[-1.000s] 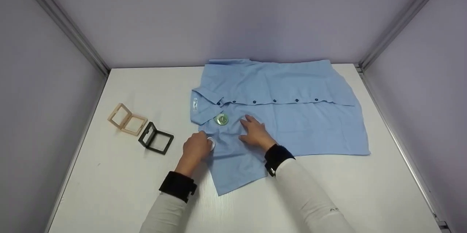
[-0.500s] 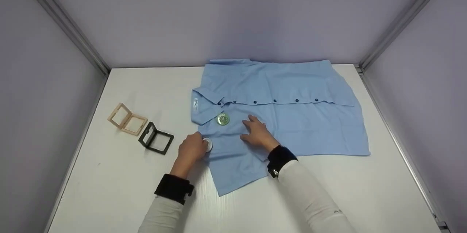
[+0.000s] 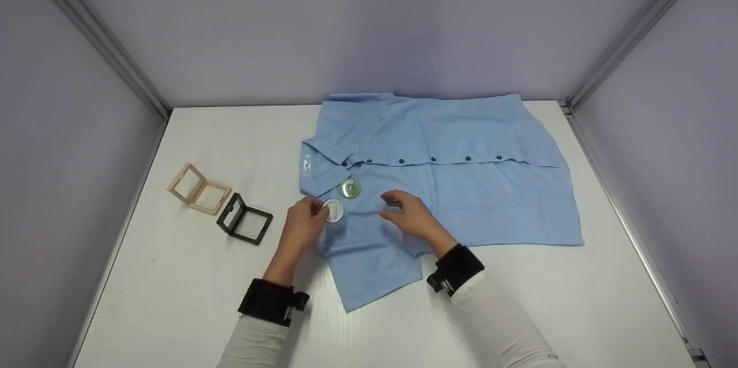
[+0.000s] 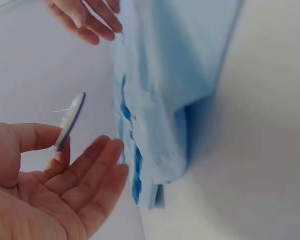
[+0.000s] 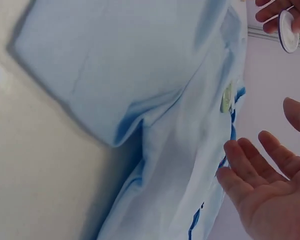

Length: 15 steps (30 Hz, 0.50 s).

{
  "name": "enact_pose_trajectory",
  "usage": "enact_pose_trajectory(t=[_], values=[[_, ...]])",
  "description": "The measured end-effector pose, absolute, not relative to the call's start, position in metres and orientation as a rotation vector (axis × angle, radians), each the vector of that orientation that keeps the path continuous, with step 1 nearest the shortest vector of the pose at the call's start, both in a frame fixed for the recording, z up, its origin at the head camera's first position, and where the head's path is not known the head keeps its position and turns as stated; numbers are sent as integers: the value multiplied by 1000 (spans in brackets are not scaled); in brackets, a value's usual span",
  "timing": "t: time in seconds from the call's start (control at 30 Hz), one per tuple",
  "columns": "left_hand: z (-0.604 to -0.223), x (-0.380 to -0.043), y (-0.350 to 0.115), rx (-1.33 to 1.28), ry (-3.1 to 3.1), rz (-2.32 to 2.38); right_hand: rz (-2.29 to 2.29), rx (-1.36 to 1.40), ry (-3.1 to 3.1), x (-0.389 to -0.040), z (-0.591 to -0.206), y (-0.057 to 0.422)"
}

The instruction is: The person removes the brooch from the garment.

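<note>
My left hand (image 3: 302,222) pinches a round pin badge (image 3: 334,211) by its edge between thumb and index finger, above the light blue shirt (image 3: 484,201). The badge's white back faces up, and a thin pin needle sticks out from it in the left wrist view, where the badge (image 4: 71,120) shows edge-on with a dark rim. My right hand (image 3: 410,216) hovers over the shirt front, fingers loosely bent and holding nothing. Beside the collar, a green round badge (image 3: 349,188) sits on the shirt; the right wrist view shows this green badge (image 5: 226,98) from the side.
Left of the shirt, a light wooden frame (image 3: 211,196) and a black frame (image 3: 253,224) stand opened on the white table (image 3: 173,287). Grey panels (image 3: 369,27) enclose the back and both sides. The shirt's dark buttons (image 3: 433,158) run in a row across its middle.
My left hand has lifted the pin badge off the sleeve area and turned its back upward, nearer the green badge. My right hand has risen from the cloth and drawn back slightly.
</note>
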<state>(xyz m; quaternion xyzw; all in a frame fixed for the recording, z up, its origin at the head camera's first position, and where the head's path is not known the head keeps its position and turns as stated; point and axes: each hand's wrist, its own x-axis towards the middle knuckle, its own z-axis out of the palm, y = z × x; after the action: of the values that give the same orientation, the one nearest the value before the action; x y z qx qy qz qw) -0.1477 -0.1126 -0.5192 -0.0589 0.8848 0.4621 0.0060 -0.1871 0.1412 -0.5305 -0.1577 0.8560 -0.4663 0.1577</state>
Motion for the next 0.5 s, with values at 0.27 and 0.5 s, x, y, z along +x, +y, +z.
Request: enact_pose_trajectory(t=[0.27,0.5], values=[[-499,-142,-101,-239,2575,1864,-1674,-496,2204,-172,-513,131],[-489,-135,-90,-225,2391,2141,-1856,-439,2037,-161,-494,118]])
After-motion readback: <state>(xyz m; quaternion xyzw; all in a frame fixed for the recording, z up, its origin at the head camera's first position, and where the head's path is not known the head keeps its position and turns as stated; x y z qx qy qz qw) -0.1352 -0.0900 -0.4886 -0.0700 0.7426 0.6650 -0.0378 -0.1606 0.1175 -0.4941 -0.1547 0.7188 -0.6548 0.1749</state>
